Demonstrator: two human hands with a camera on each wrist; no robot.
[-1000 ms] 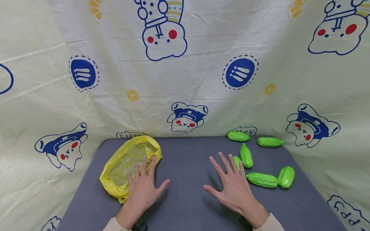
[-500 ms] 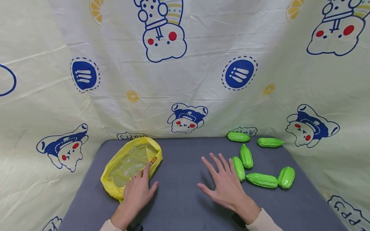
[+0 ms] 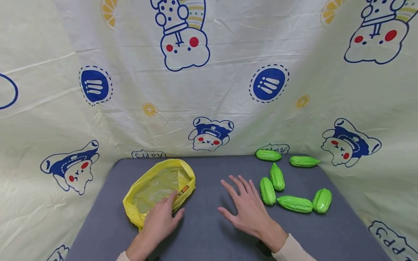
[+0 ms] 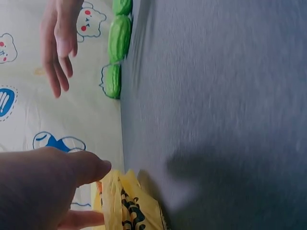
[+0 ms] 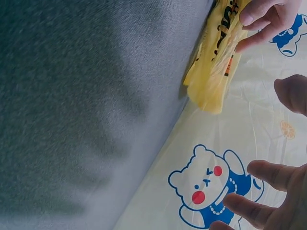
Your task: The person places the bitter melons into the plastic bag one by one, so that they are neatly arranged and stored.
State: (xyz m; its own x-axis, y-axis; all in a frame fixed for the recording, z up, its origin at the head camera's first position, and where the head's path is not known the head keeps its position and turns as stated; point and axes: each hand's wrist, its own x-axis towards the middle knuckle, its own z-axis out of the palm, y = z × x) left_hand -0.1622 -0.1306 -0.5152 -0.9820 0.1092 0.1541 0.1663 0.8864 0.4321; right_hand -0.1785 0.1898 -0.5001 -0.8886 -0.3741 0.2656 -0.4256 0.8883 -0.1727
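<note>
A yellow plastic bag [image 3: 133, 214], its mouth spread wide, lies on the left of the table. My left hand [image 3: 160, 222] is at its near right rim, with fingers reaching over the edge into the mouth and the thumb held apart outside. In the right wrist view, the left hand [image 5: 276, 21] touches the printed bag [image 5: 211, 91] with thumb and fingers spread. My right hand [image 3: 248, 210] hovers over the table, fingers spread and holding nothing. Just right of it lies a green, ridged, bitter-melon-like vegetable [image 3: 267, 191]; more of its kind lie beyond.
Several similar green vegetables [image 3: 295, 203] are scattered over the table's right side, two near the back edge. The grey table [image 3: 209, 239] meets a pale printed curtain [image 3: 209, 94] at the back and sides.
The left hand's fingers have gone from spread over the bag to reaching into its mouth. The bag has shifted right with that hand. My right hand has drifted left, away from the vegetables.
</note>
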